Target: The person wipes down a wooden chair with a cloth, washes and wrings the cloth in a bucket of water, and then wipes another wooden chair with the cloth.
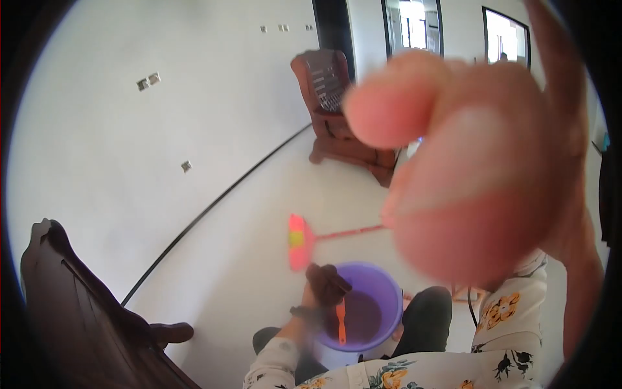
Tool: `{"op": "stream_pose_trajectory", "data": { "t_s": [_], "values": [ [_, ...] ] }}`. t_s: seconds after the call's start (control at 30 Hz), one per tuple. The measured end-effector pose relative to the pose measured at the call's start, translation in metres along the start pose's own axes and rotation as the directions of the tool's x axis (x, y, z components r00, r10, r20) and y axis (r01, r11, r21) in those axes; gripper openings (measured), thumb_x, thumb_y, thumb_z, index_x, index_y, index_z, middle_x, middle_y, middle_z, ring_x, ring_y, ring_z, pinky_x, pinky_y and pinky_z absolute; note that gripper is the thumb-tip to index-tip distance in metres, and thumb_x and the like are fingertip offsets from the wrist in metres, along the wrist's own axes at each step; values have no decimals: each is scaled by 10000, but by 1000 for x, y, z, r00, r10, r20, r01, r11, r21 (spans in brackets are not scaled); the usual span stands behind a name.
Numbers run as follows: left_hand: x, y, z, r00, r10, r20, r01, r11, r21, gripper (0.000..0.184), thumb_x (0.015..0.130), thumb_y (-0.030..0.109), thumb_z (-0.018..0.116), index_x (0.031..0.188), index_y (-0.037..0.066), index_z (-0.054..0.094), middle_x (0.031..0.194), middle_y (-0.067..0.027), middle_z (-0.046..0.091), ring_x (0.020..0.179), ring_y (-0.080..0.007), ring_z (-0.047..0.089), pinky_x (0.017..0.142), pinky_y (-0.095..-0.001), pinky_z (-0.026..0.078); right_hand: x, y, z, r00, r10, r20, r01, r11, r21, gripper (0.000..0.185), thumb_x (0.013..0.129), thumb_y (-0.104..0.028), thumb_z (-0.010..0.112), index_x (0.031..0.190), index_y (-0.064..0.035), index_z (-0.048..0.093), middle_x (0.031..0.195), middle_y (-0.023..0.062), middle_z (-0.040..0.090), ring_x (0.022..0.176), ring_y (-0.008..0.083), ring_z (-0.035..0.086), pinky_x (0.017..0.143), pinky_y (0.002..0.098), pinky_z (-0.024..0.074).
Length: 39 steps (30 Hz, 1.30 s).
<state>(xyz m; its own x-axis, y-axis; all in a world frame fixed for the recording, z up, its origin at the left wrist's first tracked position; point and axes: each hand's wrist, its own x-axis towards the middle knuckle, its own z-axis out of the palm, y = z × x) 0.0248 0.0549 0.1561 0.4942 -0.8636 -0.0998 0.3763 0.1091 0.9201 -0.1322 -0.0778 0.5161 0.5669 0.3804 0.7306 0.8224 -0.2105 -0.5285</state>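
Note:
My left hand [327, 284], dark brown over its fingers, is closed at the left rim of a purple bucket [394, 301]. An orange tool [341, 323] hangs down from its fingers over the dark contents of the bucket. Very near the camera, my right hand [476, 168] looms large and blurred. Its fingers are bent, and whether they hold anything is not clear. Behind the left hand on the pale floor lies a pink broom head [298, 242] with a yellow patch; its thin pink handle runs toward the right, behind my right hand.
A carved brown wooden chair [328, 123] stands by the white wall. Dark carved furniture [81, 311] is close at the lower left. My knees in dark and floral fabric flank the bucket. A black strip [214, 204] edges the floor.

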Motion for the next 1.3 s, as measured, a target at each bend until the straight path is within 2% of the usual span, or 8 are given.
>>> {"op": "stream_pose_trajectory", "data": {
  "t_s": [0.1, 0.2, 0.33, 0.57, 0.67, 0.73, 1.1, 1.3],
  "values": [
    [32, -38, 29, 993, -76, -90, 55, 976, -211, 446, 926, 451, 357, 723, 91, 526, 657, -56, 589, 612, -183, 511, 598, -333, 411, -33, -39, -34, 999, -29, -15, 28, 997, -75, 856, 660, -187, 809, 1333, -1, 314, 1133, 151, 562, 928, 305, 601, 826, 399, 470],
    [38, -91, 7, 886, 460, 54, -457, 849, 264, 261, 846, 300, 537, 711, 91, 613, 692, -56, 621, 651, -234, 550, 696, -346, 398, -38, -82, -27, 998, -55, -9, 54, 991, -122, 860, 656, -186, 813, 1332, -2, 314, 1139, 152, 557, 921, 310, 604, 817, 401, 477],
    [35, -80, -1, 824, 498, 269, -506, 438, 743, 75, 751, 217, 603, 773, 183, 666, 715, -10, 621, 685, -214, 570, 731, -357, 376, -46, -98, -41, 994, -100, -38, 93, 986, -142, 866, 650, -184, 819, 1330, -4, 314, 1149, 154, 552, 913, 315, 608, 804, 403, 487],
    [56, -129, -33, 908, 415, 59, -419, 901, 108, 116, 794, 244, 538, 857, 182, 612, 796, -5, 586, 772, -195, 581, 694, -384, 392, -55, -100, -38, 988, -152, 11, 152, 979, -136, 876, 640, -181, 828, 1327, -6, 313, 1165, 158, 542, 897, 325, 614, 783, 406, 505],
    [73, -166, -73, 994, 41, -100, -77, 916, -394, 386, 977, 370, 343, 1103, 59, 534, 1087, -97, 557, 1006, -246, 532, 921, -382, 430, -60, -84, -30, 988, -129, 84, 136, 988, -75, 880, 636, -179, 832, 1325, -7, 313, 1172, 159, 538, 890, 329, 616, 773, 407, 512],
    [72, -156, -64, 893, 436, 111, -443, 809, 386, 417, 975, 382, 349, 1138, 45, 533, 1126, -104, 559, 1034, -254, 537, 934, -378, 431, -58, -72, -21, 988, -99, 122, 102, 995, -16, 883, 633, -179, 835, 1324, -7, 313, 1176, 160, 535, 886, 332, 618, 767, 408, 517],
    [57, -137, -43, 954, 297, -33, -290, 946, 145, 443, 940, 448, 402, 1081, 65, 574, 1013, -105, 614, 915, -239, 597, 849, -359, 497, -44, -62, -19, 977, -113, 181, 79, 979, 187, 899, 617, -174, 850, 1319, -11, 313, 1202, 166, 520, 861, 348, 628, 733, 414, 544],
    [76, -177, -75, 985, 38, -168, -101, 917, -386, 449, 933, 458, 418, 1085, 67, 578, 1019, -101, 619, 920, -240, 603, 852, -363, 499, -64, -76, 9, 985, -81, 150, 87, 995, -38, 372, 736, -119, 749, 1024, 3, 549, 1000, 142, 613, 853, 277, 633, 732, 343, 524]
  ]
}}
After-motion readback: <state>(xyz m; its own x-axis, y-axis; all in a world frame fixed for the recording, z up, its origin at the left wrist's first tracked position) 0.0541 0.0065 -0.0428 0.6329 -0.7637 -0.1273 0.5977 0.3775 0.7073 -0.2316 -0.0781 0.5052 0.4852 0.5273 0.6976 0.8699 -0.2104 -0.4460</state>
